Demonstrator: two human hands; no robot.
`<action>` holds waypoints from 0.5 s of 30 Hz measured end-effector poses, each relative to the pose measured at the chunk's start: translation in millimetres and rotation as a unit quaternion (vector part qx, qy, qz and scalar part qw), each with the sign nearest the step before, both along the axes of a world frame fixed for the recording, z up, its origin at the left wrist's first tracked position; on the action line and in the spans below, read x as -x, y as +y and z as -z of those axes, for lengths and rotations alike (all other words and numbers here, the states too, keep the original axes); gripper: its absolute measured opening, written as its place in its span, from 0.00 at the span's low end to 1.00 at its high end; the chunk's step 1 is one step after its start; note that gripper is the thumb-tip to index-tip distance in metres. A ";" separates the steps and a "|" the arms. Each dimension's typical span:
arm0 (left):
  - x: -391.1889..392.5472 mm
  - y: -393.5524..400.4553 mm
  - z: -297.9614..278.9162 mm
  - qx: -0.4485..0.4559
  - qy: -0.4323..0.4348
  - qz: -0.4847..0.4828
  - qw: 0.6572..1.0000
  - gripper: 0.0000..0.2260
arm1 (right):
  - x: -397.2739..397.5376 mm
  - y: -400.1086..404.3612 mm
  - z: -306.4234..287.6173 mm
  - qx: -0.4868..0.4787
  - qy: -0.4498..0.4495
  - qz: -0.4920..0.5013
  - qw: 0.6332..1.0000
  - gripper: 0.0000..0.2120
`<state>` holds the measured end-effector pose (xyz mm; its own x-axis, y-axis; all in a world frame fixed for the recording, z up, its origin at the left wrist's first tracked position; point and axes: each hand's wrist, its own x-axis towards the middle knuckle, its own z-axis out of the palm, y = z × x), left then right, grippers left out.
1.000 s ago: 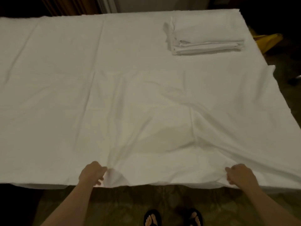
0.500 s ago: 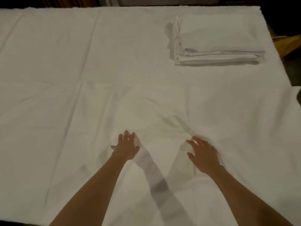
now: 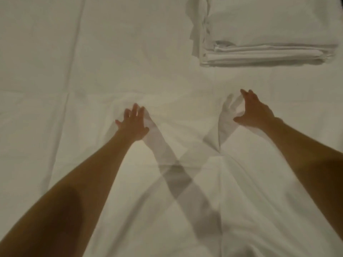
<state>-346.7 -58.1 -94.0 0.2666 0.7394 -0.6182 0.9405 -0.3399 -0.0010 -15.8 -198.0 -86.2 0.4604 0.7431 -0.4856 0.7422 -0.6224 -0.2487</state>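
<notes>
While the sheet (image 3: 92, 52) lies spread under both arms, the left hand (image 3: 132, 125) presses it with fingers (image 3: 137, 110) spread; the right hand (image 3: 254, 112) hovers, fingers extended, holding nothing. Uneven pushing may bunch wrinkles toward the stack (image 3: 269, 34).

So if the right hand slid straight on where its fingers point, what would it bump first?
Probably the folded white stack, near its front left corner; only flat sheet lies between. Depth is hard to judge.
</notes>
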 end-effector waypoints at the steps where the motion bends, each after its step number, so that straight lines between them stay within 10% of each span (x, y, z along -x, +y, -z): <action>1: -2.9 10.7 0.5 -0.007 -0.003 0.000 1.000 0.35 | -7.0 4.7 -1.0 0.019 -0.001 -0.006 1.000 0.49; 9: -16.3 66.8 4.2 -0.098 -0.021 0.023 0.995 0.29 | -58.8 15.9 -6.3 0.143 0.065 0.070 0.985 0.14; 15: -16.6 102.9 -13.4 -0.085 -0.068 0.053 0.993 0.12 | -100.0 18.2 -21.9 0.126 -0.030 0.022 0.991 0.15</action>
<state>-330.1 44.8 -80.6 0.4211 0.7937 -0.4390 0.8949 -0.4425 0.0583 84.2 -179.8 -64.3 0.5231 0.5800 -0.6245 0.7222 -0.6907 -0.0366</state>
